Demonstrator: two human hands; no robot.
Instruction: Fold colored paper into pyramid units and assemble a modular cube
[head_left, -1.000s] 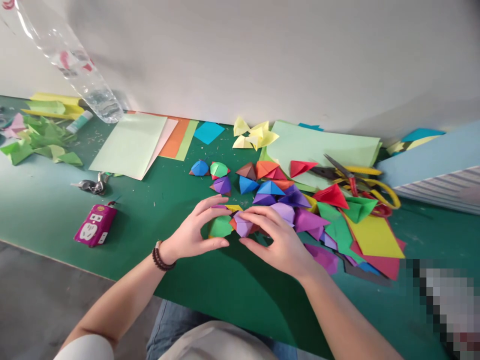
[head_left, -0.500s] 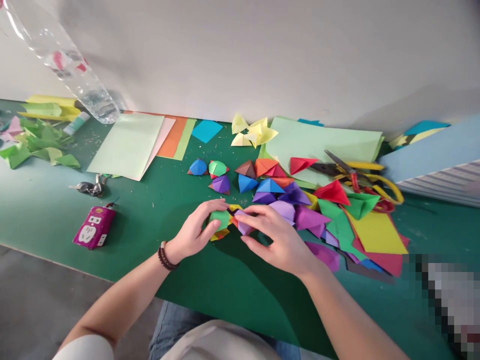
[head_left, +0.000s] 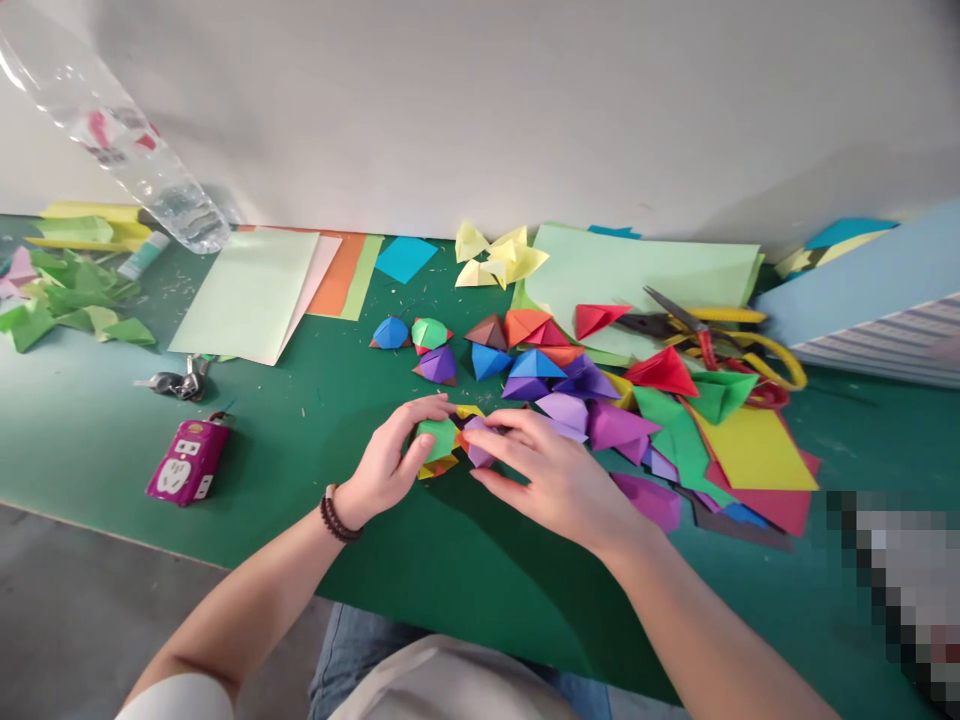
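Our left hand (head_left: 386,450) has its fingers clamped on a green paper module (head_left: 439,438), while our right hand (head_left: 551,480) holds its fingers firmly on a purple module (head_left: 477,440) at three o'clock, pressed snugly against it.

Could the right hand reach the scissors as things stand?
Probably yes. The right hand rests on a folded purple paper piece, so it would let go first; only loose origami pieces lie between it and the scissors, low enough to pass over.

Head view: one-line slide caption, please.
Left hand holds a green origami unit, right hand a purple one, on a green cutting mat.
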